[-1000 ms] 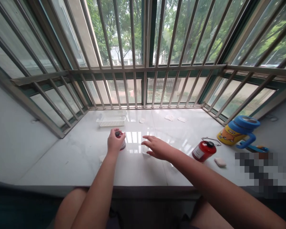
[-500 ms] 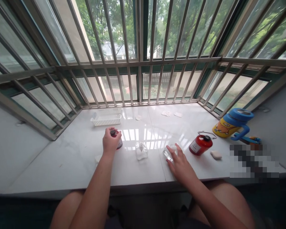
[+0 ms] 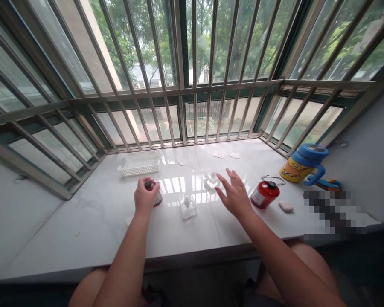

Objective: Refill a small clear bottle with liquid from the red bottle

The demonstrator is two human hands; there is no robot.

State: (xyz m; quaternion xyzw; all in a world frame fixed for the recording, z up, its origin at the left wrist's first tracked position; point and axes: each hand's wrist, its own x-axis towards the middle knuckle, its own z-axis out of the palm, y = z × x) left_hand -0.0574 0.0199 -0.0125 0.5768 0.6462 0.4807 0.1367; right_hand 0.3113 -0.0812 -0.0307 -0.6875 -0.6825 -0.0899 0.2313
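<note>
Fingers of the left hand [image 3: 145, 197] curl closed around a small bottle [image 3: 158, 200], its dark cap showing at the top of the grip and most of the body hidden behind them. We judge it light but probably glass, so slick and easy to drop on this polished stone; the body, not the cap, looks the safer hold. Fingers of the right hand [image 3: 234, 197] are spread wide apart and hold nothing, apparently raised off the surface, though from this view we cannot be sure. Nearest them sits a small clear glass jar [image 3: 211, 180], just ahead, while a square clear glass bottle [image 3: 187, 208] stands between the two hands; both are likely fragile and slippery. To the right stand a red canister [image 3: 265, 195] with a wire handle and a white pebble-like lump [image 3: 286, 206]; beyond those, a yellow cup with a blue lid [image 3: 302, 168]. A white plastic basket [image 3: 139, 167] lies further back on the left, with cotton pads [image 3: 218, 154] near the window bars [image 3: 193, 115]. All rest on a glossy white stone sill [image 3: 67, 221].
</note>
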